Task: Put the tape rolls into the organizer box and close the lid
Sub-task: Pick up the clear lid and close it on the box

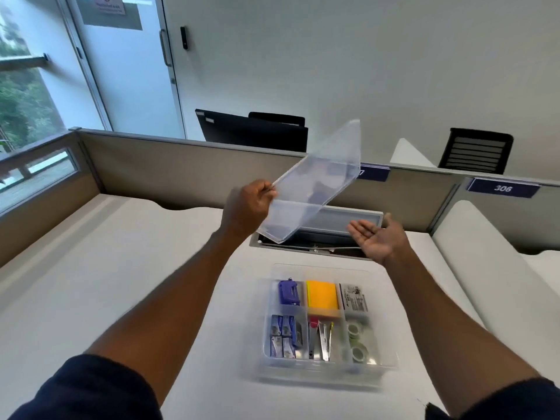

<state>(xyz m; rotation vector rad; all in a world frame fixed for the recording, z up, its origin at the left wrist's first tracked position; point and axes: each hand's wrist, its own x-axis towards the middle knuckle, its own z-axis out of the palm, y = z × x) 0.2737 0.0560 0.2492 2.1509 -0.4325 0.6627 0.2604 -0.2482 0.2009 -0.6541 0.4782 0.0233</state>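
Note:
A clear plastic organizer box (391,356) stands uncovered on the white desk in front of me. Two pale green tape rolls (357,344) lie in its near right compartment. My left hand (248,204) is raised above and behind the box, gripping the left edge of the clear lid (318,183), which hangs tilted in the air. My right hand (378,237) is held palm up to the right of the lid, fingers apart, touching nothing.
Other compartments hold a purple stapler (289,292), yellow sticky notes (322,297), staple boxes (283,336) and a printed packet (354,298). A grey cable hatch (333,219) stands open behind the box. Beige partitions (181,168) enclose the desk.

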